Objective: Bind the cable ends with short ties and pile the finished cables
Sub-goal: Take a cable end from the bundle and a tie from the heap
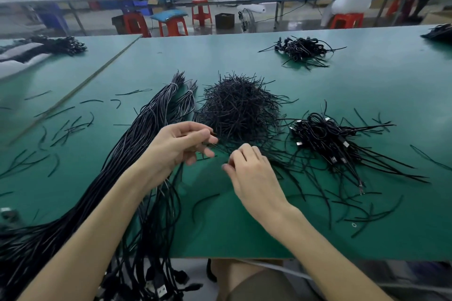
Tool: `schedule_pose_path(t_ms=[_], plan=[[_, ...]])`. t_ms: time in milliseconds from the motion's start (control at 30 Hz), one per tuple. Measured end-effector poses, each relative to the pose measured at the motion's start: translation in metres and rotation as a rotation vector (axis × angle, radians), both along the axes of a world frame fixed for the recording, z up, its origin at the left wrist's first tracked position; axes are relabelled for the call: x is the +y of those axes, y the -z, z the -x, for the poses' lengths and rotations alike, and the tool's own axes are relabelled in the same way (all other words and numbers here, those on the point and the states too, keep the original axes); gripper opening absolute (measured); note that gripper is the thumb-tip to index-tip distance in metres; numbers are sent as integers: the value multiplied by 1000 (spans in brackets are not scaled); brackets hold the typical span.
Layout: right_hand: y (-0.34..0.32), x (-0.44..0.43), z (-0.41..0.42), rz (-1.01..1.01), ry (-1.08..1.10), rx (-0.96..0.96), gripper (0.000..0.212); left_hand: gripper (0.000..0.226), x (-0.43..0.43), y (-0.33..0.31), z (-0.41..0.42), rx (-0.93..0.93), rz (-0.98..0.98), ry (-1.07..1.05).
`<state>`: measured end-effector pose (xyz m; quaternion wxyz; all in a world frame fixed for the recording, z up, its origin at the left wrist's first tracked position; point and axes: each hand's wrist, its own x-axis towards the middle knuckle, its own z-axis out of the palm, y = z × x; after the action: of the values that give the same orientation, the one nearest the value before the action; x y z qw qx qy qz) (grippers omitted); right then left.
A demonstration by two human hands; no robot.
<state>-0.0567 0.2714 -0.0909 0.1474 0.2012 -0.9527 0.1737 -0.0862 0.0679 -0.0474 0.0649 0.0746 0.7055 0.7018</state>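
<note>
Starting a tie, my left hand (181, 144) pinches a thin black strand (220, 147) beside the bristly heap of short black ties (239, 107), while my right hand (249, 173) is curled, its grip unclear; next I should wrap 1 end from the long black cable bundle (137, 139) on my left.

Cable bundle (137, 134): near end runs off the left and bottom edges, partly hidden under the left forearm (97, 215).
Right grip (252, 173): fingertips (226, 167) blurred, contents cannot be told (fingers curl away from view).
Left grip (176, 146): pinched black strand (220, 148) too thin to identify.
Far-right pile (439, 32): cut off by the edge.
</note>
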Motion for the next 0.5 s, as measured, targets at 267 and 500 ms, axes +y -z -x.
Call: schedule_pose_path(t_ms=[267, 500], plan=[[20, -5, -1, 76, -110, 68, 24, 22, 8, 13, 29, -156, -489, -20], [21, -7, -2, 20, -159, 64, 28, 16, 4, 34, 38, -212, -1071, 4]])
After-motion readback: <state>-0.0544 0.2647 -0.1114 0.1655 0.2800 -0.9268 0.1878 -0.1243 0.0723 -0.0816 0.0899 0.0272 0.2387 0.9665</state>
